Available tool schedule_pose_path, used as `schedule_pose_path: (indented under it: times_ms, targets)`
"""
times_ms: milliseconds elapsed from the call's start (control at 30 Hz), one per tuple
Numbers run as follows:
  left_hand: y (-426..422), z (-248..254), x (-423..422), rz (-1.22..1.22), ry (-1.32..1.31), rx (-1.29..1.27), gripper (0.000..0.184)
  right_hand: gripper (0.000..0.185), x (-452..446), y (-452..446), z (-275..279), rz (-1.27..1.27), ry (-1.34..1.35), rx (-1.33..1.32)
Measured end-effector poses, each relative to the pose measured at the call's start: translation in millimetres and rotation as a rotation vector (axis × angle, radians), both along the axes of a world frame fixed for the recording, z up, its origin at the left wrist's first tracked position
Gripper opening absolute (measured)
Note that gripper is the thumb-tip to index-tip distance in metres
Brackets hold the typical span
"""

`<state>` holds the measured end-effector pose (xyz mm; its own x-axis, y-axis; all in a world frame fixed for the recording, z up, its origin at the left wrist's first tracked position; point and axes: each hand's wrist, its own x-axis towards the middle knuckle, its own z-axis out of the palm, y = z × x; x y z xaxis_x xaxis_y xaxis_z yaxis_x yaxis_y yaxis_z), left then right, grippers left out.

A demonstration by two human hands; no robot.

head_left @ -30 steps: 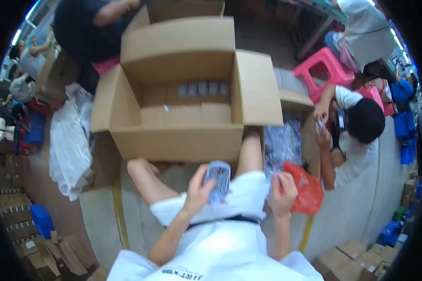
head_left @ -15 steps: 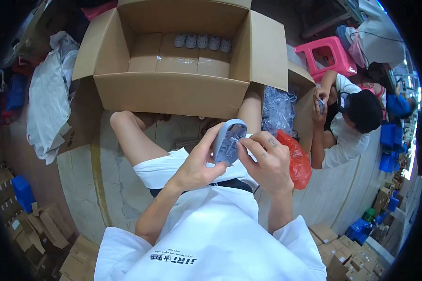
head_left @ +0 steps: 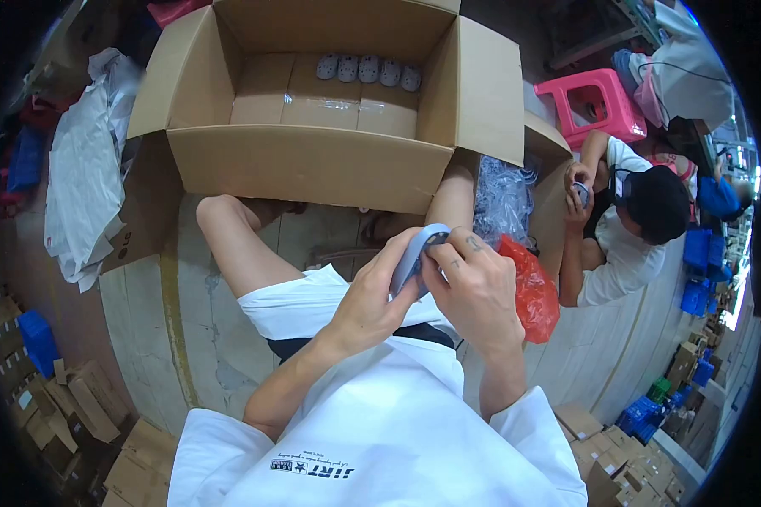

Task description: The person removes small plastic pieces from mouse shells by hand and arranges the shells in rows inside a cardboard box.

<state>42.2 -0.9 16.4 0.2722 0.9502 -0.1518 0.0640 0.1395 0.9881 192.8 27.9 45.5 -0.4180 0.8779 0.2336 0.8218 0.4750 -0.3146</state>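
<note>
A grey-blue oval plastic shell (head_left: 412,258) is up in front of my lap, tilted with its hollow side toward the right. My left hand (head_left: 375,291) is closed around its left side and lower end, thumb underneath. My right hand (head_left: 473,283) is closed too, its fingers bent and pressed against the open side. Those fingertips are hidden, so I cannot tell whether they pinch a small part inside. Most of the hollow is covered by the fingers.
A large open cardboard box (head_left: 313,165) stands ahead, with several grey rounded pieces (head_left: 369,69) inside. At its right are clear plastic bags (head_left: 500,203) and a red bag (head_left: 534,291). A co-worker (head_left: 626,228) sits at the right, holding a small grey object, near a pink stool (head_left: 596,97).
The shell has turned so its hollow side shows less. My right hand has moved slightly left and closed in against it, and both hands are now nearer together.
</note>
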Motion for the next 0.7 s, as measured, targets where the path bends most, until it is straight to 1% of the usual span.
schedule_pose_path:
  times_ms: [133,167,300,333,467,500,633,667,700]
  targets:
    - [4,-4,1,0.072,0.013,-0.051,0.048,0.013,1,1,-5,0.005,0.009,-0.054]
    - [5,-6,1,0.074,0.015,-0.047,0.048,0.013,0,2,-5,0.006,0.011,-0.050]
    - [12,-14,-5,0.193,-0.092,-0.141,0.045,0.018,-6,6,-8,-0.164,0.209,-0.057]
    - [15,-14,-7,0.198,-0.087,-0.140,0.045,0.018,-8,10,-11,-0.159,0.215,-0.058]
    - [39,-18,-15,0.173,-0.174,-0.148,0.046,0.037,-19,30,-28,-0.255,0.759,-0.412]
    - [48,-18,-18,0.178,-0.169,-0.147,0.046,0.037,-20,39,-30,-0.249,0.763,-0.415]
    - [94,-11,-33,0.126,-0.898,-0.548,0.047,0.042,-22,82,-36,-0.295,1.084,-0.586]
    - [108,-14,-37,0.134,-0.893,-0.548,0.047,0.042,-24,97,-41,-0.291,1.088,-0.593]
    - [125,-18,-42,0.122,-0.880,-0.526,0.048,0.042,-26,115,-47,-0.295,1.158,-0.586]
